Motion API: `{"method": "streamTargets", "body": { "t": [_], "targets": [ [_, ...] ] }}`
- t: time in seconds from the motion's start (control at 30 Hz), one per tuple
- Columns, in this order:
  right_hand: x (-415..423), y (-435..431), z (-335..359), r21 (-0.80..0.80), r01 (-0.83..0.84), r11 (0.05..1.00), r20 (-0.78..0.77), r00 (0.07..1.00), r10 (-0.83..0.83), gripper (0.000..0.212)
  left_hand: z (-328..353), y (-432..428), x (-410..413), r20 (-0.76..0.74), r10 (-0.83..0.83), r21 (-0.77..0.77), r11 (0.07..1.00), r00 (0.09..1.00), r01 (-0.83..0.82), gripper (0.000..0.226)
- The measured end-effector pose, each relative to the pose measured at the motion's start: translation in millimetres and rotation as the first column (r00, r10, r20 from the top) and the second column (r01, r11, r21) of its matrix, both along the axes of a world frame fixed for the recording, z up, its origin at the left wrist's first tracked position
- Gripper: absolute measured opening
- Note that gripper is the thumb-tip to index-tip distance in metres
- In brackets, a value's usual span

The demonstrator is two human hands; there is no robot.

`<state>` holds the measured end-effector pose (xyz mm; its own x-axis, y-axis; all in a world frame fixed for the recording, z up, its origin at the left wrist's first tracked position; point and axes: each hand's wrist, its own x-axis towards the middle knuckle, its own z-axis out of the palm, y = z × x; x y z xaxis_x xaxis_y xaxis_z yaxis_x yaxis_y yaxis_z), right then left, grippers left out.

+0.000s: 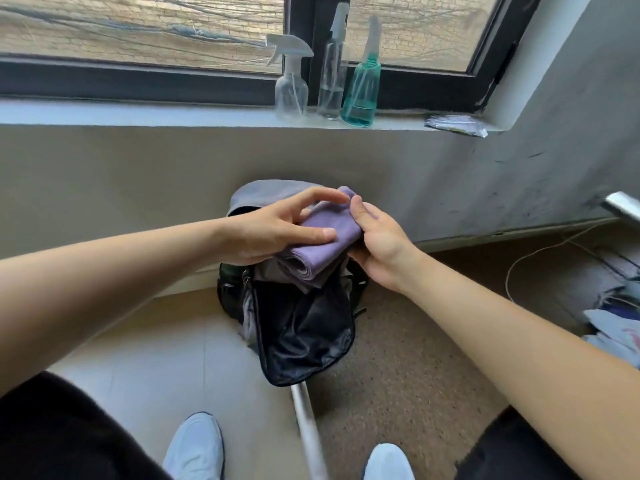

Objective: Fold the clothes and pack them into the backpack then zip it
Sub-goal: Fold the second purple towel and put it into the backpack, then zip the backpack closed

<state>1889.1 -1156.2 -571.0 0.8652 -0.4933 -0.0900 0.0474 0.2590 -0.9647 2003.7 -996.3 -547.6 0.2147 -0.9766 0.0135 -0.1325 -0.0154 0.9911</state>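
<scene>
2 hands, left hand point(273, 230) and right hand point(377, 244), pinch a folded purple cloth point(332, 233) above the open backpack point(304, 334); packing and zipping remain.

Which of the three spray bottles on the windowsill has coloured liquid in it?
The rightmost spray bottle, holding teal liquid. The squat trigger bottle and the tall middle bottle look clear.

Pouring in soft and even from the window point(145, 32) beyond the fingers point(322, 195); casting only faint shadows below them. Bending straight lines at the edges, blurring slightly throughout, glaring nowhere.
</scene>
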Motion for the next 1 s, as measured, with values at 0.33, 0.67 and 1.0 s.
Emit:
{"method": "streamTargets", "body": {
  "t": [0.33,0.67,1.0],
  "targets": [
    [-1,-17,-47,-0.558,-0.235,0.796,-0.458,0.887,-0.059,0.025,-25,11,38,0.789,-0.085,0.250,0.949,0.609,-0.191,0.046],
    [2,-60,-148,-0.459,-0.709,0.535,-0.850,0.526,-0.032,0.089,-78,24,60,0.867,-0.452,0.496,0.826,0.211,-0.269,0.059],
    [-7,-65,-201,-0.495,-0.525,0.692,-0.741,0.671,-0.022,0.019,-164,-65,63,0.918,-0.394,0.335,0.825,-0.038,-0.455,0.065]
  ]
}}
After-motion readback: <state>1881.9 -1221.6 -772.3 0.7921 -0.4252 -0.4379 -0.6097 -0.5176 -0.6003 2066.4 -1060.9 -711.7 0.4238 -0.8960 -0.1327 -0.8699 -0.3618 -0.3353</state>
